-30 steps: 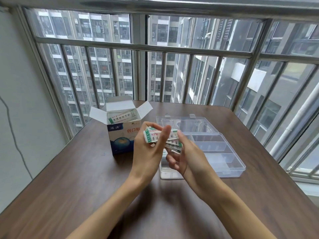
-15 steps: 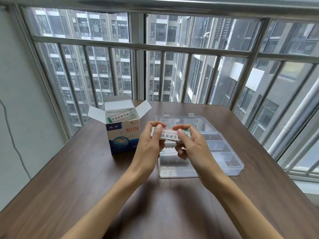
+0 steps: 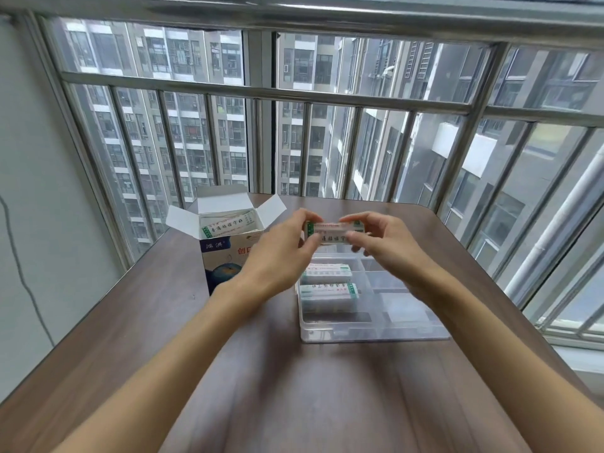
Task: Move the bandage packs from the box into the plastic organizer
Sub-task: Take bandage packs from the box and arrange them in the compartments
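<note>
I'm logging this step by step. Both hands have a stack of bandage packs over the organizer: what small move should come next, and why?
Probably lower the held packs, pinched by the left hand and right hand, into the organizer compartment just beyond the two stacks already lying there. More packs wait in the box.

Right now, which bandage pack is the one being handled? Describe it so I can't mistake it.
On the brown table, look above the clear plastic organizer. The pack in hand is pinched between the left hand and right hand; unlike the two packs lying in the organizer's left compartments, it is held in the air.
</note>
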Demonstrator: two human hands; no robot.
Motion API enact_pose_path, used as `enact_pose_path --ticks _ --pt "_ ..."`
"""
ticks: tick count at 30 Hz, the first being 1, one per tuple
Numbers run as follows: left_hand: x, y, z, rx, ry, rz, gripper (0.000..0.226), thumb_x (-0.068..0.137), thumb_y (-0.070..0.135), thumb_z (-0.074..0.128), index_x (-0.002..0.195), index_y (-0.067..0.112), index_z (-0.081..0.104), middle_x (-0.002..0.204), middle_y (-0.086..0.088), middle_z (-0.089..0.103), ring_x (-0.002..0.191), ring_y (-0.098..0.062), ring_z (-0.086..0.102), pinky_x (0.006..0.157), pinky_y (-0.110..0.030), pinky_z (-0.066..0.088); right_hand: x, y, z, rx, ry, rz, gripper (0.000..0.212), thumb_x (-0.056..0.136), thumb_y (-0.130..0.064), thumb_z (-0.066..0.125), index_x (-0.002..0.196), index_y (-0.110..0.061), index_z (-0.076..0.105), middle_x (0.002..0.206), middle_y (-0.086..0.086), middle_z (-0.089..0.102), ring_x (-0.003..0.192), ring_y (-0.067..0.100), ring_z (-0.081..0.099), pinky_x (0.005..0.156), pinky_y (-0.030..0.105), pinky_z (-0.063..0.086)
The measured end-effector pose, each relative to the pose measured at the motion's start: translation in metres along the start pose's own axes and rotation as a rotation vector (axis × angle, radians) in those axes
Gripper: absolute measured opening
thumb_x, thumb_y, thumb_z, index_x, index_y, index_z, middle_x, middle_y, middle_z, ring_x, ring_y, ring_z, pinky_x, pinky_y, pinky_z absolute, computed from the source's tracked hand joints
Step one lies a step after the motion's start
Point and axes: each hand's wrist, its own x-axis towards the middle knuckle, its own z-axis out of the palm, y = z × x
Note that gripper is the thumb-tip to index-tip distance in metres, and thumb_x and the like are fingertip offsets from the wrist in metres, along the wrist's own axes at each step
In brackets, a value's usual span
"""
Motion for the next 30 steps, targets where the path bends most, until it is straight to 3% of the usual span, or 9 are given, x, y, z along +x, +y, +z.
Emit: enact_pose_path --ticks 2,5,11,13,16,20,25,28,30 --pt "0.003 -0.004 -0.003 0.203 0.009 0.009 0.018 0.096 0.037 0.050 0.113 0.035 0.055 0.100 0.010 0.063 0.080 -0.016 0.062 0.073 -0.037 0.051 0.003 0.004 -0.001 -0.087 -0.038 0.006 0.016 0.091 -0.013 0.060 0.105 -0.018 0.064 0.090 0.003 0.067 0.071 0.006 0.057 0.056 0.008 0.045" --pt "0.004 -0.010 -0.006 0.250 -0.043 -0.007 0.015 0.093 0.041 0.055 0.108 0.040 0.059 0.107 0.016 0.063 0.077 -0.016 0.062 0.076 -0.035 0.050 -0.002 0.010 -0.001 -0.127 -0.092 0.005 0.018 0.090 -0.014 0.061 0.106 -0.018 0.066 0.090 0.006 0.069 0.073 0.009 0.059 0.062 0.011 0.046" --pt "0.006 -0.012 -0.004 0.315 -0.061 -0.045 0.019 0.095 0.040 0.051 0.111 0.040 0.061 0.106 0.012 0.065 0.085 -0.020 0.065 0.080 -0.037 0.049 0.006 0.021 0.007 -0.241 0.011 -0.015 0.017 0.091 -0.016 0.059 0.104 -0.020 0.068 0.087 0.005 0.072 0.083 0.023 0.066 0.072 0.031 0.052" --pt "0.009 -0.013 -0.002 0.349 -0.062 -0.057 0.019 0.095 0.040 0.051 0.111 0.039 0.062 0.107 0.010 0.065 0.085 -0.020 0.065 0.080 -0.036 0.048 0.011 0.024 0.011 -0.315 0.013 -0.031 0.014 0.090 -0.018 0.060 0.100 -0.022 0.069 0.089 0.005 0.072 0.082 0.021 0.065 0.076 0.036 0.051" --pt "0.011 -0.017 0.000 0.397 -0.069 -0.053 0.021 0.095 0.040 0.052 0.113 0.039 0.063 0.111 0.008 0.065 0.087 -0.019 0.064 0.080 -0.034 0.046 0.015 0.028 0.013 -0.399 0.005 -0.059 0.015 0.086 -0.017 0.064 0.098 -0.022 0.072 0.089 0.001 0.068 0.079 0.013 0.063 0.077 0.034 0.053" --pt "0.011 -0.016 0.002 0.367 -0.048 -0.030 0.022 0.094 0.039 0.055 0.115 0.036 0.063 0.113 0.011 0.065 0.089 -0.017 0.065 0.081 -0.032 0.045 0.018 0.031 0.011 -0.417 0.009 -0.057 0.014 0.084 -0.015 0.068 0.094 -0.023 0.074 0.085 0.001 0.069 0.078 0.016 0.065 0.077 0.037 0.055" --pt "0.013 -0.018 0.002 0.380 -0.109 -0.046 0.018 0.094 0.038 0.056 0.109 0.036 0.065 0.108 0.012 0.068 0.086 -0.017 0.066 0.080 -0.031 0.047 0.021 0.030 0.004 -0.399 -0.038 -0.037 0.014 0.083 -0.016 0.067 0.091 -0.023 0.075 0.081 0.002 0.070 0.073 0.011 0.061 0.072 0.027 0.051" --pt "0.011 -0.017 0.000 0.453 -0.147 -0.037 0.022 0.095 0.034 0.053 0.112 0.038 0.066 0.101 0.010 0.068 0.094 -0.018 0.064 0.080 -0.031 0.045 0.022 0.029 0.004 -0.462 -0.085 -0.046 0.014 0.082 -0.018 0.068 0.093 -0.023 0.076 0.084 0.000 0.070 0.071 0.005 0.058 0.067 0.024 0.048" --pt "0.011 -0.017 0.000 0.500 -0.157 -0.011 0.025 0.095 0.035 0.051 0.115 0.040 0.064 0.113 0.009 0.067 0.102 -0.021 0.062 0.083 -0.034 0.044 0.024 0.029 0.003 -0.545 -0.091 -0.061 0.013 0.082 -0.023 0.068 0.092 -0.027 0.076 0.085 -0.003 0.068 0.071 0.004 0.054 0.062 0.024 0.043"
